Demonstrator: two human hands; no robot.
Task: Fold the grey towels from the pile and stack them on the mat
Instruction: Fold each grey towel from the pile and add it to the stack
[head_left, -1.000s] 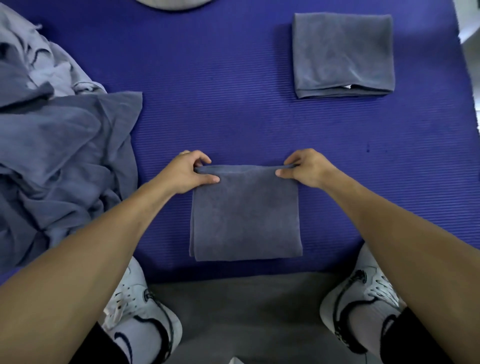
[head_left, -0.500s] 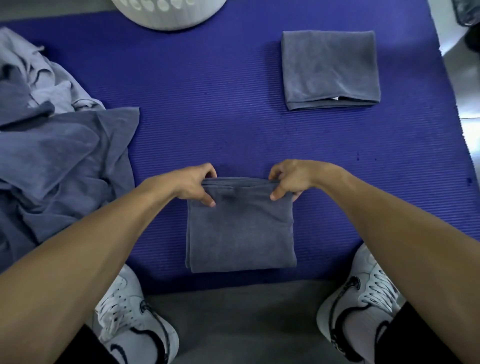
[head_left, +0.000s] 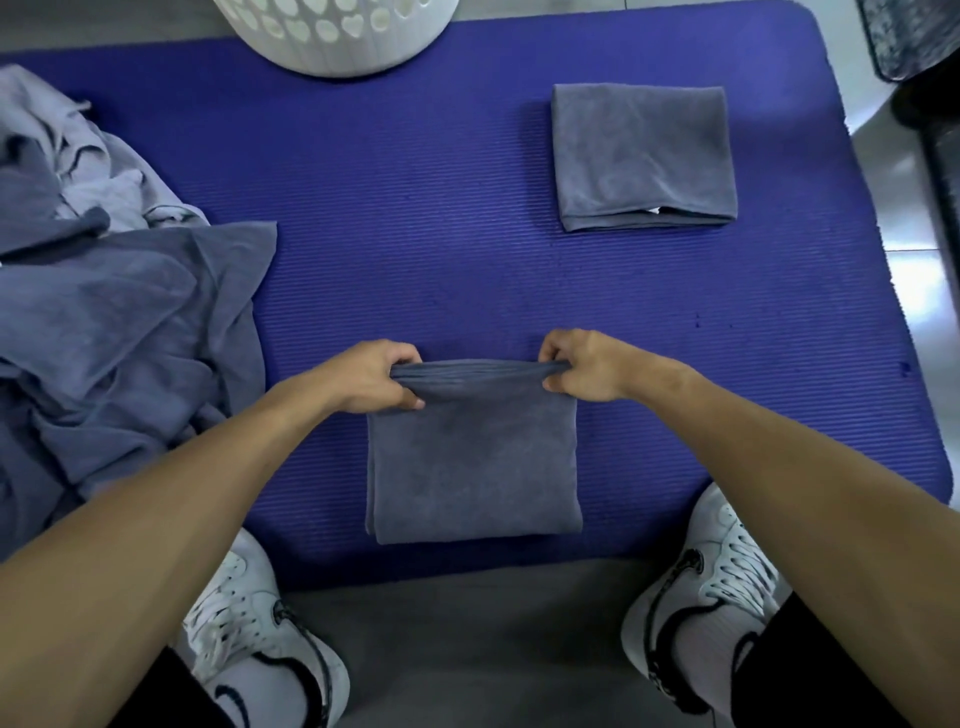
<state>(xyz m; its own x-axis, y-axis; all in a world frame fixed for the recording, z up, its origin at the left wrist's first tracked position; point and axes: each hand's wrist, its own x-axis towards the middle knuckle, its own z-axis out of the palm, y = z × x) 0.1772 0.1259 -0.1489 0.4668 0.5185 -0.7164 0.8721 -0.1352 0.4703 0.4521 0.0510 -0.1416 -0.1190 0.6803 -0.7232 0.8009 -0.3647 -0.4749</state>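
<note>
A blue ribbed mat (head_left: 467, 208) lies on grey floor, a white laundry basket (head_left: 337, 36) at its far edge. Left hand (head_left: 371, 376) and right hand (head_left: 584, 366) pinch the far corners of the folded grey towel (head_left: 472, 467), near the mat's front edge; 1 folded towel (head_left: 644, 156) lies beyond, the pile (head_left: 104, 312) left.

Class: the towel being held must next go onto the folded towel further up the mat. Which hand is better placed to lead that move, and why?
Probably the right hand. Both hands pinch the towel at its far corners, but the folded towel lies ahead on the right, nearer that hand. The left hand sits on the side of the pile.
</note>
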